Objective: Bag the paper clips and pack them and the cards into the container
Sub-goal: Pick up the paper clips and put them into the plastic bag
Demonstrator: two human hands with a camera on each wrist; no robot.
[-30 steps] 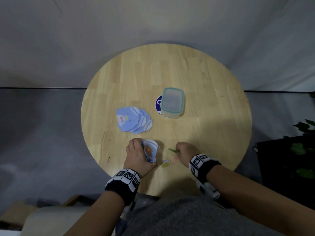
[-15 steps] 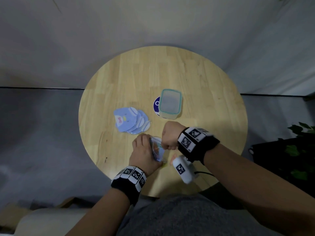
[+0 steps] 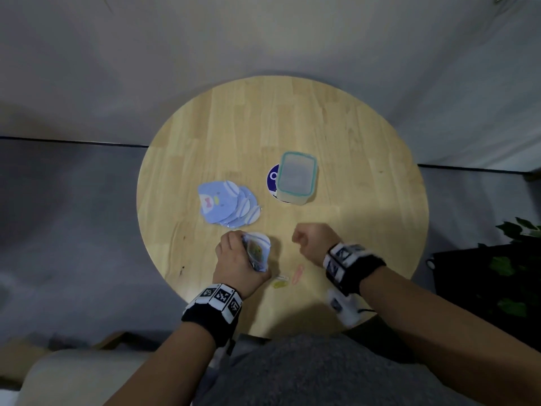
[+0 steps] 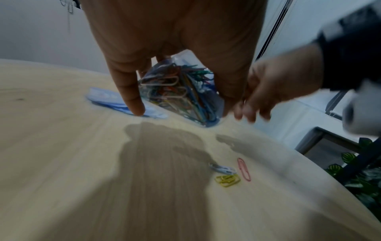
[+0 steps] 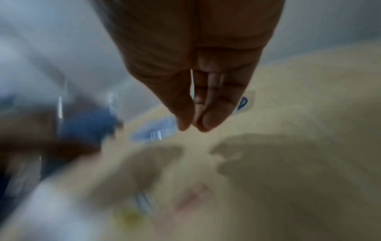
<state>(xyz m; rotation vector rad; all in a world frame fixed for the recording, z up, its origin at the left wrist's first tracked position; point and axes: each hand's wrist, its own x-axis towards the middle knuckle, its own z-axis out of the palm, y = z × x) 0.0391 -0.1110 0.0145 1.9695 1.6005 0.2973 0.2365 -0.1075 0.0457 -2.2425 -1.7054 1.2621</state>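
Observation:
My left hand (image 3: 244, 247) grips a small clear bag (image 3: 259, 250) stuffed with coloured paper clips, standing it on the table near the front edge. The left wrist view shows the bag (image 4: 179, 93) between finger and thumb. My right hand (image 3: 301, 238) hovers to the right of the bag, apart from it; its thumb and fingertips (image 5: 212, 120) are drawn together with nothing seen between them. Loose clips lie in front: yellow (image 4: 227, 179), pink (image 4: 244, 171) and pale blue (image 4: 222, 168). Blue cartoon cards (image 3: 227, 205) are fanned behind the bag. The lidded container (image 3: 296, 177) stands at mid-table.
The round wooden table (image 3: 351, 127) has bare wood at the back and right. A dark blue round sticker (image 3: 272, 178) shows under the container's left side. A potted plant (image 3: 515, 259) stands off the table to the right.
My right hand picked up a green clip, carried it to the bag's mouth, and has now drawn back to the right without it. The left hand kept holding the bag.

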